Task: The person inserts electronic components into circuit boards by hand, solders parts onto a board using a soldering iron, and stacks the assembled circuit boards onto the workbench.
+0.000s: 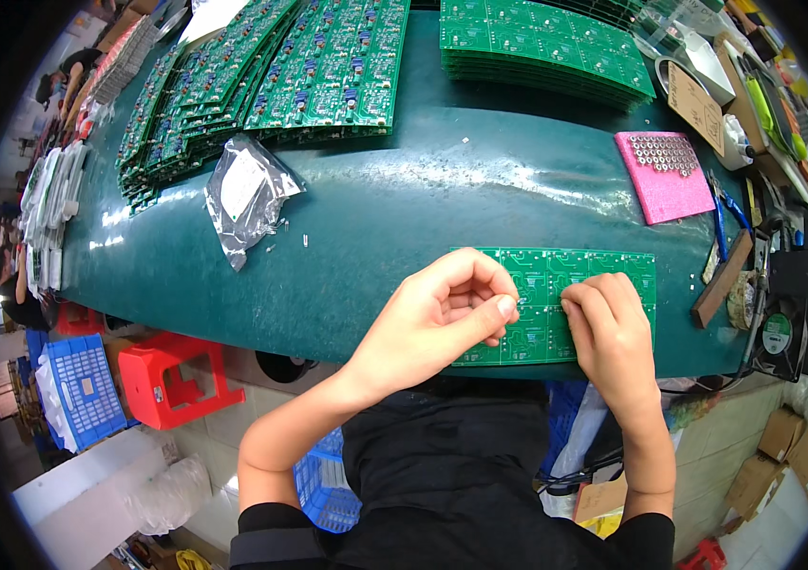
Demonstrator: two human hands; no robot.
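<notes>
A green circuit board panel (529, 337) lies flat at the near edge of the green table, under both hands. Above its left part, my left hand (456, 309) is closed in a pinch, thumb against forefinger. Whatever sits between those fingertips is too small to name. My right hand (610, 328) bends over the right half of the board with its fingertips drawn together near the surface. What its fingers hold, if anything, is hidden. To the left lies a clear plastic bag (244, 195) with a white label, and a few tiny parts (305, 240) are scattered beside it.
Stacks of populated circuit boards (332, 71) stand at the back left, bare green panels (541, 47) at the back right. A pink foam block (662, 180) carries several small metal parts. Blue-handled pliers (722, 223) and a wooden block (722, 280) lie at right. A red stool (171, 380) stands below the table.
</notes>
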